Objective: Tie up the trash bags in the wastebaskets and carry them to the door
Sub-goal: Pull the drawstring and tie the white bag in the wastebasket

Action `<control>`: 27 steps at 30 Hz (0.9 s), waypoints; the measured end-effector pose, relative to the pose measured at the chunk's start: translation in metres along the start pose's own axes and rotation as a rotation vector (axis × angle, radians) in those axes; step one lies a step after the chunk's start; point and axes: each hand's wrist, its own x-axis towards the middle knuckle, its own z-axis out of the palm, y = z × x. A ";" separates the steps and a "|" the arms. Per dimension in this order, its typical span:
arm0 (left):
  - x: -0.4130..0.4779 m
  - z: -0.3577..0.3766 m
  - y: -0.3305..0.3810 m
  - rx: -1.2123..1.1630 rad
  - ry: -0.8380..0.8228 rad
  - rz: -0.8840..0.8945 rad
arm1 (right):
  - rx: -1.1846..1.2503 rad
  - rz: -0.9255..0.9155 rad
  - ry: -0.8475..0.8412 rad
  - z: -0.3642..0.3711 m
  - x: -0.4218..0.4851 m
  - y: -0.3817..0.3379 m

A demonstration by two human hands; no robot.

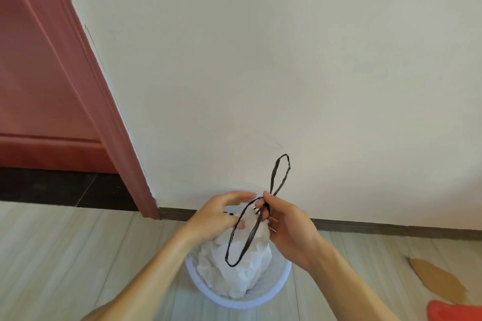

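Note:
A white mesh wastebasket [276, 292] stands on the floor against the wall. A white trash bag [240, 268] bulges out of it, its mouth gathered shut. Two black drawstring loops come from the bag's top: one loop [280, 172] sticks up above my hands, the other loop [241, 242] hangs down in front of the bag. My right hand [289, 229] pinches the drawstrings where they cross at the bag's neck. My left hand [221, 214] grips the gathered neck of the bag, fingers curled beside the string.
A reddish-brown door [39, 86] and its frame [109, 117] stand at the left, with a dark threshold [65, 187] below. A white wall [287, 60] with dark skirting fills the back. A brown cardboard scrap [438, 281] and a red object [453, 311] lie at lower right.

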 end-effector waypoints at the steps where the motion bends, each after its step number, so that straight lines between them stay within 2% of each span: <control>1: -0.004 0.006 0.007 -0.017 -0.038 0.050 | -0.010 0.009 -0.011 -0.001 -0.003 -0.002; 3: -0.004 0.014 0.013 -0.056 -0.017 0.107 | -0.022 0.029 -0.022 -0.007 -0.006 -0.006; 4: -0.004 0.016 0.016 -0.085 0.021 0.079 | -0.040 0.037 -0.024 -0.011 -0.008 -0.007; 9: -0.021 0.023 0.021 0.103 0.047 0.028 | -0.157 0.076 -0.062 -0.033 -0.016 -0.010; 11: -0.037 0.022 0.027 0.041 0.012 0.143 | -0.167 0.077 -0.087 -0.035 -0.017 -0.009; 14: -0.039 0.023 0.030 0.106 -0.012 0.244 | -0.171 0.073 -0.099 -0.031 -0.017 -0.011; 16: -0.023 0.025 0.018 0.180 0.020 0.256 | -0.167 0.061 -0.086 -0.032 -0.014 -0.013; 18: -0.003 0.023 0.003 0.143 0.020 0.215 | -0.260 0.002 -0.077 -0.032 -0.012 -0.015; 22: 0.016 0.015 -0.005 -0.178 -0.014 0.081 | -0.478 -0.243 0.095 -0.023 -0.014 -0.016; 25: 0.012 0.016 0.003 -0.262 -0.063 0.033 | -0.619 -0.359 0.270 -0.015 -0.009 -0.010; 27: 0.009 0.018 0.003 -0.250 -0.078 0.004 | -0.657 -0.407 0.319 -0.013 -0.004 -0.007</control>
